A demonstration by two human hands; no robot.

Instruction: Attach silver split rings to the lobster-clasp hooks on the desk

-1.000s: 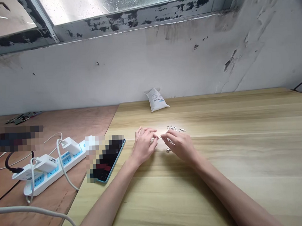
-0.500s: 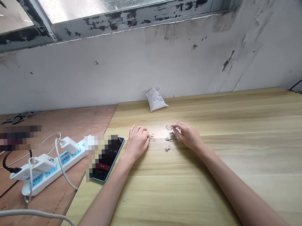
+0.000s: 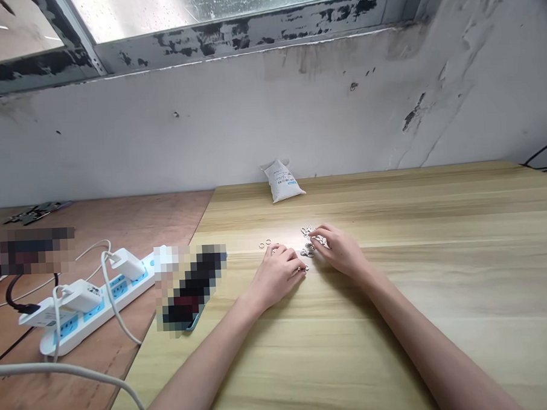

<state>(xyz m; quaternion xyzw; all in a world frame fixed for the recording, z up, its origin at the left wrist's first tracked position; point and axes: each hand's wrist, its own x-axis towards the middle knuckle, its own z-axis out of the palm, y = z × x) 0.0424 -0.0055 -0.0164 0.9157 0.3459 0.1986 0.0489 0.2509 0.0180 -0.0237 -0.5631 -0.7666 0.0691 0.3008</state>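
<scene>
Head view: your right hand [image 3: 342, 251] curls onto the metal clasps [image 3: 312, 239] on the table [image 3: 395, 296]. Your left hand [image 3: 276, 276] lies just beside the clasps; you can't tell whether either hand grips one.

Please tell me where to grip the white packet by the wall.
Pinch the white packet by its narrower top end, coming from the front across the table: it seems to lean back against the wall, so its rear is blocked while the top stands free.
</scene>
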